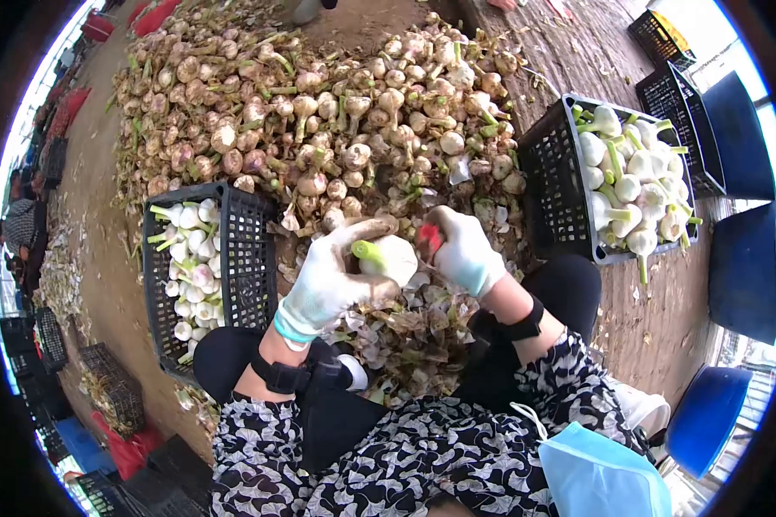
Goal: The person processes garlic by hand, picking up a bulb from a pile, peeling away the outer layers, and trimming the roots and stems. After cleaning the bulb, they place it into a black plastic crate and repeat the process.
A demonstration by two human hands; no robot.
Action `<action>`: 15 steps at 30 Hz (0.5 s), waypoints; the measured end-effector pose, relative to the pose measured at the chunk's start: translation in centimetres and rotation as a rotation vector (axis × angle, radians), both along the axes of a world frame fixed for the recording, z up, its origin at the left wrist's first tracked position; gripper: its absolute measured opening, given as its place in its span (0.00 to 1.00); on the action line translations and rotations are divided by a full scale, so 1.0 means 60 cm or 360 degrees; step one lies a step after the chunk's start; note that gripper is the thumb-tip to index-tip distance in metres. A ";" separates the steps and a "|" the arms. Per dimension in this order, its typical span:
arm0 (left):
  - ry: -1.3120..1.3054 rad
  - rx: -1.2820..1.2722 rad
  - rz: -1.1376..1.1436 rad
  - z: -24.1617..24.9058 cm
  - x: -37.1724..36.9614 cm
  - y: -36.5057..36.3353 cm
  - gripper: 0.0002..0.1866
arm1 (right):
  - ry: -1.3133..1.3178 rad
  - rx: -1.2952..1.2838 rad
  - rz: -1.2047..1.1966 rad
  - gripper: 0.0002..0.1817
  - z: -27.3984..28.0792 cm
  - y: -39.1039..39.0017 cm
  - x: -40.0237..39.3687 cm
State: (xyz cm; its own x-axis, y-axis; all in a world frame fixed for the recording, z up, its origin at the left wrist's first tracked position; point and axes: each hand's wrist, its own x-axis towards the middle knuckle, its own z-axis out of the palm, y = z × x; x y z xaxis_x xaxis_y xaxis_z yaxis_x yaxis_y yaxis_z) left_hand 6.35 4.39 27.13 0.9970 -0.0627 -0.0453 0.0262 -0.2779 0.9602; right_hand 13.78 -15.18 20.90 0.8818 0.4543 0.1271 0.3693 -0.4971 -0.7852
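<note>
My left hand, in a soiled white glove, is closed around a peeled white garlic bulb with a short green stem stub pointing left. Just to its right, my right hand, gloved too, is closed on a small red tool; its working end cannot be made out. A small gap shows between the red tool and the bulb. Beyond both hands spreads a large heap of unpeeled garlic with brownish skins and stems. Loose papery skins lie below the hands, between my knees.
A black crate of cleaned garlic stands at my left, and another crate of larger cleaned bulbs at my right. Blue tubs line the far right. More crates and people sit at the far left. A blue face mask hangs near my chest.
</note>
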 end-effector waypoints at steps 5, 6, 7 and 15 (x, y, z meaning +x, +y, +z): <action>0.0151 -0.0340 0.0168 -0.015 -0.003 0.010 0.38 | 0.1191 0.0654 0.0075 0.18 0.004 -0.025 0.015; 0.0054 -0.0212 0.0146 -0.014 0.002 0.010 0.38 | 0.1390 0.0674 0.0021 0.19 0.067 -0.006 -0.001; 0.0032 -0.0053 0.0087 -0.014 0.003 0.009 0.38 | 0.1069 0.0670 0.0101 0.22 0.059 0.003 -0.008; 0.0269 -0.0602 0.0137 -0.006 -0.002 0.007 0.41 | 0.1313 0.0703 0.0136 0.18 0.083 -0.003 -0.008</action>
